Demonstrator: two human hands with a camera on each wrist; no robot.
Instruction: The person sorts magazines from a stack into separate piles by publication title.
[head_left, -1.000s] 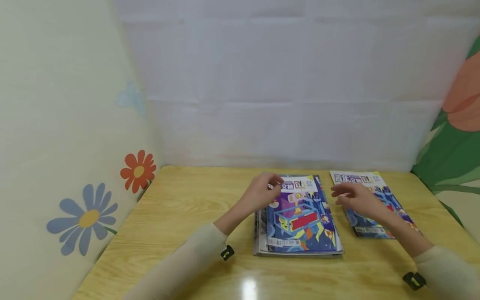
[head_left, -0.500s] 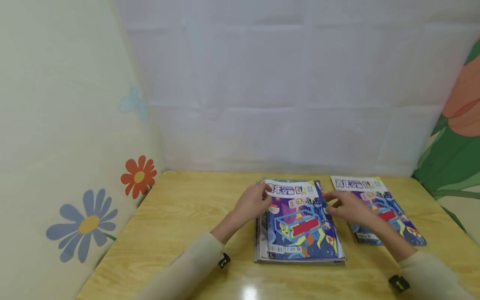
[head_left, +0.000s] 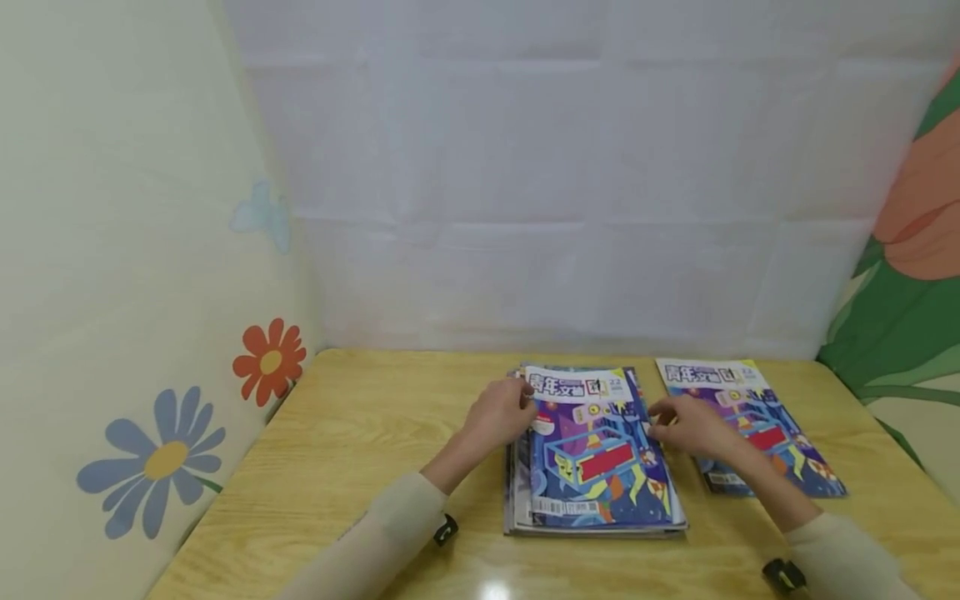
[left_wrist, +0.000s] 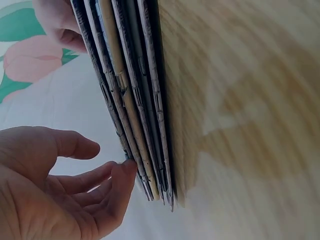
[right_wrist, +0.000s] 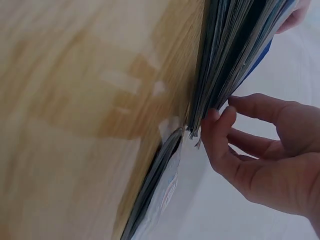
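A stack of several magazines [head_left: 592, 467] with a blue and purple cover lies in the middle of the wooden table [head_left: 375, 433]. My left hand [head_left: 521, 402] is at the stack's left edge near the far corner. In the left wrist view its fingertips [left_wrist: 125, 167] touch the edge of the top magazines [left_wrist: 135, 100], with the thumb apart. My right hand [head_left: 656, 422] is at the stack's right edge. In the right wrist view its fingertips [right_wrist: 220, 114] touch the edges of the stack [right_wrist: 235, 50].
A single magazine [head_left: 750, 425] with the same cover lies flat to the right of the stack, also seen edge-on in the right wrist view [right_wrist: 155, 190]. Walls with flower pictures [head_left: 165, 458] close in the table on the left, back and right.
My right hand has moved left from over the single magazine to the stack's right edge. My left hand has slid from on top of the cover to the stack's left edge.
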